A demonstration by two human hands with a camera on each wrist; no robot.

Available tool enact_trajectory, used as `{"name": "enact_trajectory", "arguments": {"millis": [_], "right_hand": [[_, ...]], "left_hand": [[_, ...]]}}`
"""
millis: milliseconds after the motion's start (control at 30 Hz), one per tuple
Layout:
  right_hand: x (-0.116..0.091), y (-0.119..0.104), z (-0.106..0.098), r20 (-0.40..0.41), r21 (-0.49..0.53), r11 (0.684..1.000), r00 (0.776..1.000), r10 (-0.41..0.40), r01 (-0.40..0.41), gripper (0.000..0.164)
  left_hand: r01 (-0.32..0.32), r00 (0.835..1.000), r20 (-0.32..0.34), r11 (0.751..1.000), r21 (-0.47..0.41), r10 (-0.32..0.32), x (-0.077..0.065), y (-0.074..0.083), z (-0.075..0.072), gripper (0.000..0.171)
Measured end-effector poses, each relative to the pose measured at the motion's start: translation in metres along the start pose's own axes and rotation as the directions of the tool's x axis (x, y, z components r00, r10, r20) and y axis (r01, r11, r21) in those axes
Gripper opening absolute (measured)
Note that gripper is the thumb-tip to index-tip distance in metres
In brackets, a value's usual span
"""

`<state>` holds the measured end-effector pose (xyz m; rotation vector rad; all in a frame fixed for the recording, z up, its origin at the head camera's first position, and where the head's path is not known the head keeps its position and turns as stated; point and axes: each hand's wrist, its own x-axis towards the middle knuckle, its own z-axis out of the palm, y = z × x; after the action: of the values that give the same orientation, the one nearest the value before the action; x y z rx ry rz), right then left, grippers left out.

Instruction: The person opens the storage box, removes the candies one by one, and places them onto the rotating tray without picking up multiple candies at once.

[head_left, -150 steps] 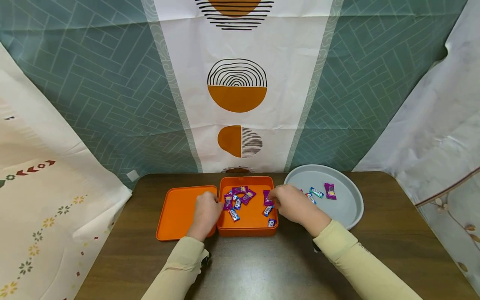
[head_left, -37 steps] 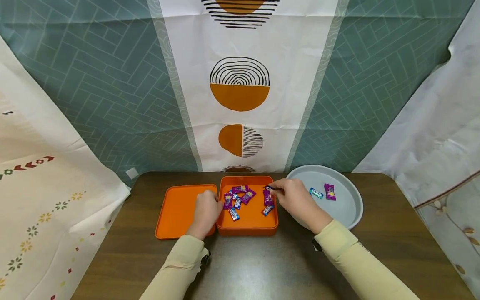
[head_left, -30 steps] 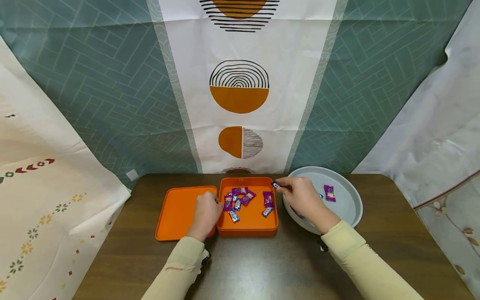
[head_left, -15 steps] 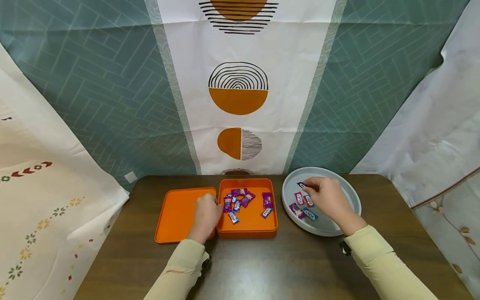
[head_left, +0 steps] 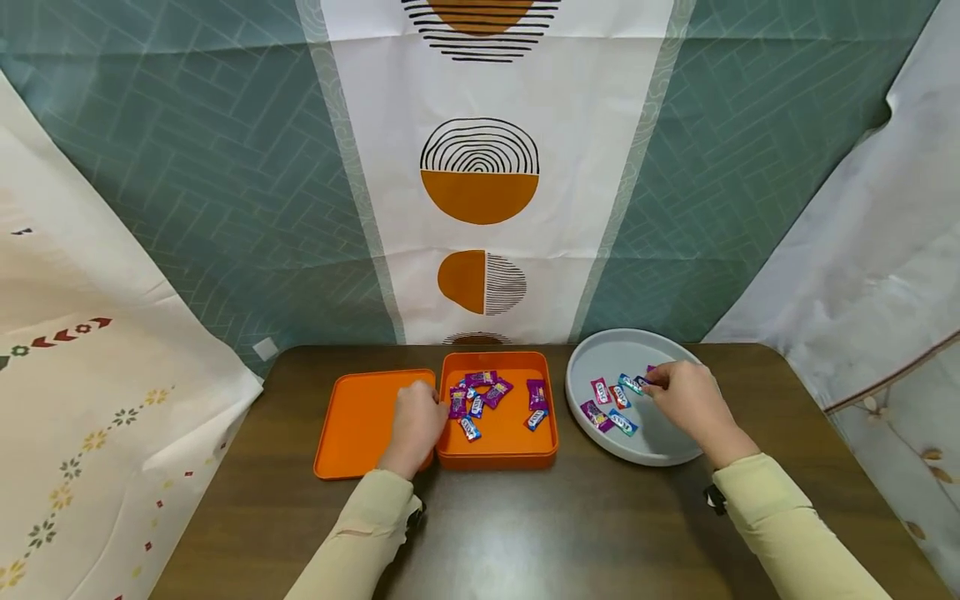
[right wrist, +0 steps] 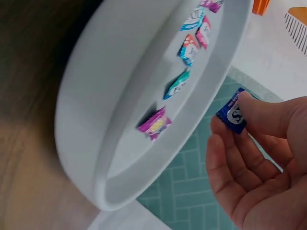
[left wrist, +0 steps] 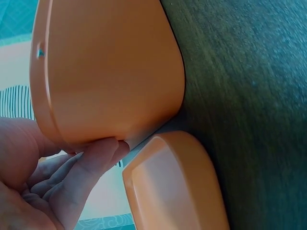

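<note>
In the head view my left hand (head_left: pixel 414 425) is at the left wall of a square orange box (head_left: pixel 495 461). The left wrist view has the thumb and fingers pinching that box's rim. Purple candies (head_left: pixel 482 378) and small blue-and-white candies (head_left: pixel 469 428) lie inside, mostly towards the left. My right hand (head_left: pixel 692 406) is over a round grey tray (head_left: pixel 637 454), pinching a dark blue wrapped candy (right wrist: pixel 233 115) between thumb and fingers. On the tray lie several other candies, among them a purple one (right wrist: pixel 156 123) and a teal one (right wrist: pixel 177 85).
An orange lid (head_left: pixel 363 425) lies flat on the dark wooden table (head_left: pixel 495 533), left of the box and close against it. A patterned curtain (head_left: pixel 480 275) hangs behind the table's back edge.
My right hand has carried the dark blue candy from the box's back right corner rightward over the tray. The candy at the box's front right corner is gone. My left hand stays put.
</note>
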<state>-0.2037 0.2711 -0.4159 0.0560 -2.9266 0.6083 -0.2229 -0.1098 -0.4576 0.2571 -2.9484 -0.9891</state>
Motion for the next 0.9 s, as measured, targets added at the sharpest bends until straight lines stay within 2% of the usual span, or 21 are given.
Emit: {"name": "enact_trajectory", "arguments": {"millis": [267,600,767,900], "right_hand": [[-0.001,0.013,0.009,0.092,-0.047,0.999,0.996,0.005,-0.001,0.015],[-0.005,0.015,0.021,0.184,-0.069,0.997,0.982,0.029,-0.016,0.011],[-0.004,0.016,0.026,0.195,-0.091,0.996,0.98,0.034,-0.017,0.011],[-0.003,0.016,0.029,0.184,-0.107,0.994,0.983,0.025,-0.005,0.012]], "left_hand": [[-0.049,0.998,-0.026,0.999,0.003,0.049,0.0,-0.003,0.001,0.018],[-0.043,0.999,-0.019,0.999,0.008,0.044,-0.002,-0.006,0.002,0.024],[-0.021,1.0,0.007,1.0,0.001,0.021,-0.002,-0.004,0.001,0.014],[-0.009,1.0,0.013,1.0,0.003,0.008,-0.002,-0.003,0.0,0.014]]}}
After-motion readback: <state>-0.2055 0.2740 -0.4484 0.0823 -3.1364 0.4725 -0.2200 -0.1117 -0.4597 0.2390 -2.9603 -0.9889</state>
